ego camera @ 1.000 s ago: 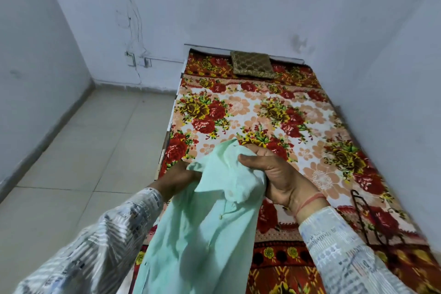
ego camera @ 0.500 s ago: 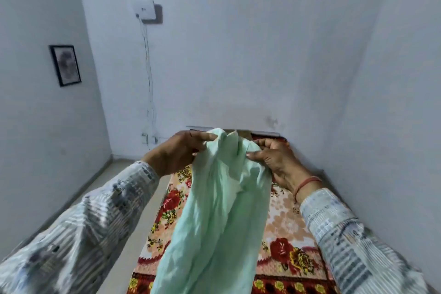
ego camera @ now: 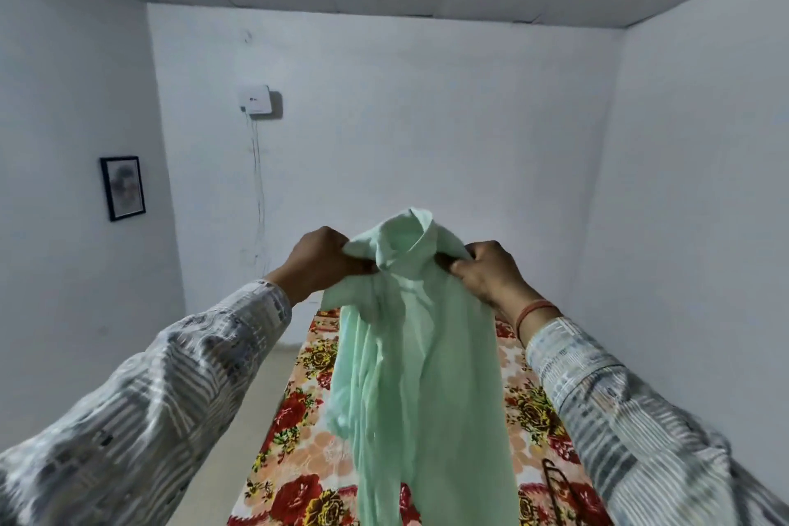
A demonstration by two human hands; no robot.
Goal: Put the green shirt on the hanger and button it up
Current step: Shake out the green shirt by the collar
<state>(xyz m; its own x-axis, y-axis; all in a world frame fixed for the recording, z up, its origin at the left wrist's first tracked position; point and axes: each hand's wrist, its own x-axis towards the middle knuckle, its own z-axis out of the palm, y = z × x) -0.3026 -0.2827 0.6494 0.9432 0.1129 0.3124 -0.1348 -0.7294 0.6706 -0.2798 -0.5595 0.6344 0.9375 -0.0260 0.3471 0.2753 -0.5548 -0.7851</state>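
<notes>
A pale green shirt [ego camera: 422,363] hangs in the air in front of me, its collar at the top and its body draping down over the bed. My left hand [ego camera: 322,263] grips the shirt at the left side of the collar. My right hand [ego camera: 489,269] grips it at the right side of the collar. A dark hanger [ego camera: 557,483] lies on the bed at the lower right, partly hidden by my right sleeve.
A bed with a red and yellow floral sheet [ego camera: 299,461] runs ahead below the shirt, against the right wall. Tiled floor [ego camera: 222,453] lies to its left. A framed picture [ego camera: 123,188] and a white wall box [ego camera: 255,99] hang on the walls.
Both hands have lifted the shirt up from near the bed to chest height and moved apart at the collar. My view has tilted up toward the wall and ceiling.
</notes>
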